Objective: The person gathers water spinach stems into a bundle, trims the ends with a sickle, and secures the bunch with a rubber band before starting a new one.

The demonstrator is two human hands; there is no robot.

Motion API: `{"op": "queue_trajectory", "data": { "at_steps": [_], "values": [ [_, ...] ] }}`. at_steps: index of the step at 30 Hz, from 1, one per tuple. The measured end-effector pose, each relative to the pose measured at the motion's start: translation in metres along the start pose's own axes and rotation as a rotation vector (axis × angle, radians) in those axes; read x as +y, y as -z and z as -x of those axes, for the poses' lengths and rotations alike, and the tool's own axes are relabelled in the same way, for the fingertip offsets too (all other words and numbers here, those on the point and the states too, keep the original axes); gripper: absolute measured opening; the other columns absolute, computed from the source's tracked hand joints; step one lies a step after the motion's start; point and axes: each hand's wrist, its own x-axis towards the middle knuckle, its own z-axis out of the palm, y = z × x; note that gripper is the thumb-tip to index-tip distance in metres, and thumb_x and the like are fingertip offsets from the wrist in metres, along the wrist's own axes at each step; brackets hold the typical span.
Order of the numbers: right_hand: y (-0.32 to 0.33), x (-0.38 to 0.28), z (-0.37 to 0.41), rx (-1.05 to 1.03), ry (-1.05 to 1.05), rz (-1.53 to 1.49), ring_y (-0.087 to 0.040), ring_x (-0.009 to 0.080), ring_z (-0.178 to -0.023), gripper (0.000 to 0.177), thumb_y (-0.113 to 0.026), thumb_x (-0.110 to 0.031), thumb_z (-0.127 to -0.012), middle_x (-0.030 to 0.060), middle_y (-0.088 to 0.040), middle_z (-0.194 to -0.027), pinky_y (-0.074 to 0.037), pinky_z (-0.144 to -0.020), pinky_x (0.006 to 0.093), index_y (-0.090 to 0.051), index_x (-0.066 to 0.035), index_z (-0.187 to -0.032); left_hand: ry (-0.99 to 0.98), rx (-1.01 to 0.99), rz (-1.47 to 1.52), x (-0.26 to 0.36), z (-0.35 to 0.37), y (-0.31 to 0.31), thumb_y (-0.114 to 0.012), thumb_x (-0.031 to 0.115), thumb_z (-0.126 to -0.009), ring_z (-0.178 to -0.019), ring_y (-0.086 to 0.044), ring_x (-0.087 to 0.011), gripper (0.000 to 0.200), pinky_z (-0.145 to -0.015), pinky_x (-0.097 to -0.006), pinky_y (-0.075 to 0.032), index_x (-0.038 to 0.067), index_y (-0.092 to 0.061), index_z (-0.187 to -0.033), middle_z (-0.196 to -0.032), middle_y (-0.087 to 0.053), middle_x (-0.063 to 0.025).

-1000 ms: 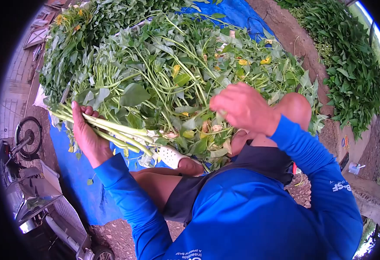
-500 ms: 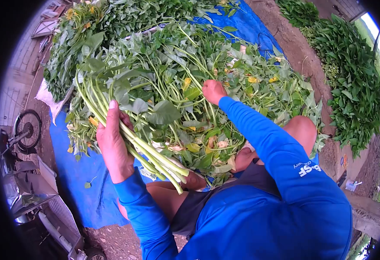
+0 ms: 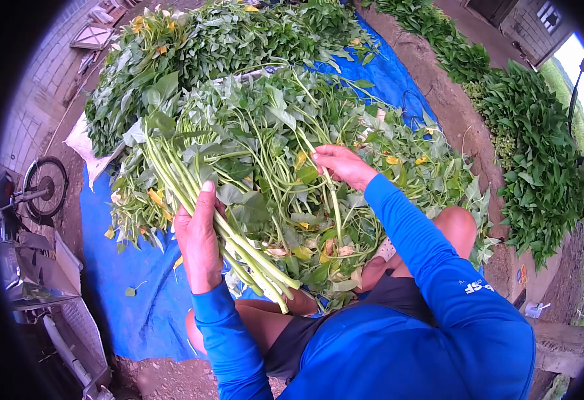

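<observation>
Leafy pile [image 3: 282, 150], the largest, spreads under & beyond both hands. Stem bunch [image 3: 248, 257] sits in L hand [image 3: 198, 240], fingers wrapped round it; long axis diag., leaves far left, bare ends near right. R hand [image 3: 345, 165], narrow pinch, has single stem [image 3: 336, 207] right of bunch, bare end pointing near.

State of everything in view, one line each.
Left hand: closed around bunch of stems
Right hand: fingers closed on single stem
Bunch of stems: held, leafy ends away from body, bare ends toward lap
Pile of greens: loose, tangled, yellow leaves mixed in
Blue tarp: spread out, wrinkled, partly covered
Wheel: upright
Sleeves: down to the wrists
</observation>
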Motion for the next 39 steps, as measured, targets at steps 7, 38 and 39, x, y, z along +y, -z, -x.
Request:
{"op": "queue_trajectory", "data": {
  "at_steps": [7,38,39],
  "values": [
    [-0.011,-0.019,0.058,-0.206,0.087,-0.231,-0.075,0.0163,-0.099,0.021,-0.069,-0.020,-0.104,0.0058,-0.075,-0.120,-0.057,-0.083,0.0319,-0.065,-0.010,-0.121,-0.003,-0.042,-0.036,-0.003,0.007,-0.006,-0.075,0.037,-0.103,-0.059,-0.050,-0.0053,0.030,-0.056,-0.0246,-0.038,0.012,-0.067,-0.089,-0.072,-0.060,0.0030],
    [-0.108,-0.008,0.149,-0.099,0.535,-0.059,-0.067,0.0099,-0.090,0.034,-0.074,-0.011,-0.103,0.0050,-0.072,-0.108,-0.057,-0.080,0.0281,-0.065,0.002,-0.133,-0.128,-0.071,0.110,-0.048,0.012,-0.050,-0.077,0.018,-0.101,-0.077,-0.065,-0.0073,0.017,-0.069,-0.0260,-0.051,0.001,-0.077,-0.104,-0.089,-0.075,-0.0013],
    [-0.107,-0.007,0.152,-0.083,0.552,-0.015,-0.067,0.0101,-0.090,0.033,-0.073,-0.010,-0.103,0.0052,-0.072,-0.108,-0.057,-0.080,0.0280,-0.065,0.002,-0.132,-0.102,-0.036,0.097,-0.048,0.009,-0.047,-0.077,0.019,-0.101,-0.077,-0.065,-0.0072,0.018,-0.069,-0.0261,-0.051,0.001,-0.077,-0.103,-0.088,-0.075,-0.0011]
  ]
}}
